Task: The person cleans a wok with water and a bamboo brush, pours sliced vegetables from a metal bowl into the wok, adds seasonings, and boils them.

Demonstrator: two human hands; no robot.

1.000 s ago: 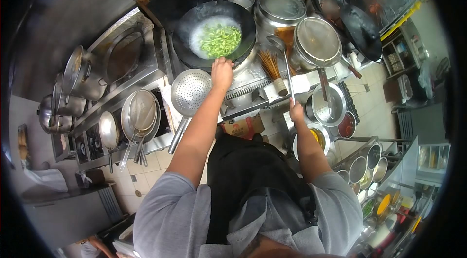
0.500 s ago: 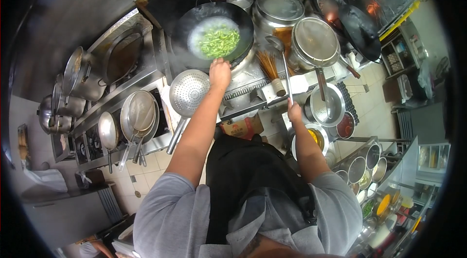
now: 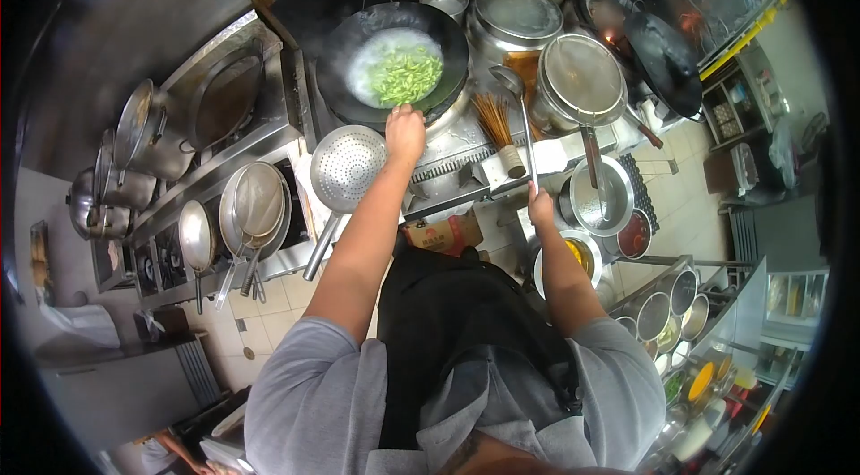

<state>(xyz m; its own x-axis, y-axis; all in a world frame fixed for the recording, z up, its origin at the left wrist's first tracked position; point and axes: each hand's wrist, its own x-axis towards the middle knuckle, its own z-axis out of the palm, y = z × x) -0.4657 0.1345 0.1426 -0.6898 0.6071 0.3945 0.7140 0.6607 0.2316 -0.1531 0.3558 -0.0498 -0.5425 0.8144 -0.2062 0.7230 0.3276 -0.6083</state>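
Observation:
A large black wok (image 3: 336, 85) sits on the burner in front of me, with pale green sliced vegetables (image 3: 405, 77) in cloudy, steaming liquid. My left hand (image 3: 406, 133) is closed on the wok's near rim; the grip itself is partly hidden behind my fingers. A long-handled ladle (image 3: 529, 136) is in my right hand (image 3: 541, 207), its fingers wrapped round the lower end of the handle. The ladle's bowl points away from me, to the right of the wok. Beside my left forearm lies a perforated strainer (image 3: 348, 169), its handle towards me.
A bamboo wok brush (image 3: 495, 126) stands between wok and ladle. Behind it is a large pot (image 3: 515, 14); to the right, a mesh strainer (image 3: 584, 77) tops another pot. More pans (image 3: 197, 238) lie left. Seasoning containers (image 3: 672, 300) line the right. Another person's arm (image 3: 179, 453) shows at lower left.
The view has shifted very slightly. Both hands keep the same grips, and the wok and ladle stay in place.

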